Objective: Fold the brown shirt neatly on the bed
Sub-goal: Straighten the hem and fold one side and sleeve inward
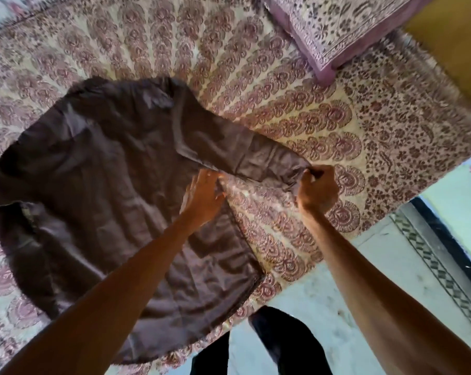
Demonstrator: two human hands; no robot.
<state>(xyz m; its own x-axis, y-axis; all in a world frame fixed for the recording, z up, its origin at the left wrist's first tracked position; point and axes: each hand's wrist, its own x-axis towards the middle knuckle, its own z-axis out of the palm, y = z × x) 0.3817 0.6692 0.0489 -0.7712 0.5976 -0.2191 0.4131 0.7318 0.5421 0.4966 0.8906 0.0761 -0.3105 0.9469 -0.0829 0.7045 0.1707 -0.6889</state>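
Observation:
The brown shirt (pixel 107 185) lies spread flat on the patterned bed cover (pixel 256 77), collar toward the far side, hem near the bed's front edge. One sleeve (pixel 245 155) stretches out to the right. My right hand (pixel 317 189) pinches the cuff end of that sleeve. My left hand (pixel 203 197) rests flat with fingers spread at the shirt's right side, where the sleeve meets the body. The shirt's left part runs toward the frame edge, with a sleeve folded under or over there; I cannot tell which.
A purple patterned pillow (pixel 334 31) lies at the far right of the bed. The bed's corner is at the right, with pale floor (pixel 337 307) and a patterned tile border below it. My dark trouser legs (pixel 277 345) stand against the front edge.

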